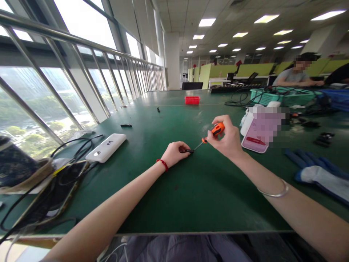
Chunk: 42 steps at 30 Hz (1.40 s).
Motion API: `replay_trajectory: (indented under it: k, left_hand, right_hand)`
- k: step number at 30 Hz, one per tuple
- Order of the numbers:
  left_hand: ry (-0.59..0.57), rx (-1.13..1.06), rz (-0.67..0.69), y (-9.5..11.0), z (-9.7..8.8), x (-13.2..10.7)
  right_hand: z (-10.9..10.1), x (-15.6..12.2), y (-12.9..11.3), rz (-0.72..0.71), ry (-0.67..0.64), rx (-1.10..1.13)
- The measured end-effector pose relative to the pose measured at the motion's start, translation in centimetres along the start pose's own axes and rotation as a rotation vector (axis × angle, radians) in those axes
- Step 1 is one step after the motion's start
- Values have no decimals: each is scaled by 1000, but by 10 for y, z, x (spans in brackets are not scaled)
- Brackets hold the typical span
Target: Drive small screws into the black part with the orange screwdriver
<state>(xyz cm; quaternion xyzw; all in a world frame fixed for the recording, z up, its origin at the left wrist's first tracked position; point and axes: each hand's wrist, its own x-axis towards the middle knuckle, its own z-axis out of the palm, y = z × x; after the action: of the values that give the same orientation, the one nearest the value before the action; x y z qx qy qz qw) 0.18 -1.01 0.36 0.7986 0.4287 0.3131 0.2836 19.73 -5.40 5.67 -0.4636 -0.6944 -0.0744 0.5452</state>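
Observation:
My right hand (227,138) is closed around an orange-handled screwdriver (215,131), held slanted with its thin shaft running down and left. The tip meets a small black part (189,150) on the green table (174,196). My left hand (174,153) is closed on that black part, pinching it against the table top. A red string bracelet circles my left wrist and a silver bangle my right forearm.
A white power bank (106,147) with black cables and a dark phone (58,189) lie at the left. Blue-and-grey gloves (319,173) rest at the right, a pink-white item (259,133) behind my right hand. A red tray (192,100) and teal baskets (283,96) stand farther back; a person sits at the far right.

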Motion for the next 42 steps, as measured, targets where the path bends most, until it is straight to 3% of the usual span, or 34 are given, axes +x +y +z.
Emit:
replay_trajectory:
  k: [6,13,19,29,34,42]
  left_hand:
    - [12,0,-6,0,0,0]
    - [14,11,-15,-2,1,1]
    - [12,-2,-8,-2,0,1]
    - [3,-4,0,-2,0,1]
    - [13,-8,-4,-1,0,1]
    - [-3,-8,9,-3,0,1]
  right_hand:
    - [-4,5,4,-42,1,-95]
    - [-5,6,3,-47,-33,29]
    - [-6,7,5,1,-111,134]
    - [-6,8,8,50,-126,215]
    - [-6,8,6,98,-119,130]
    - [-8,7,2,14,-130,204]
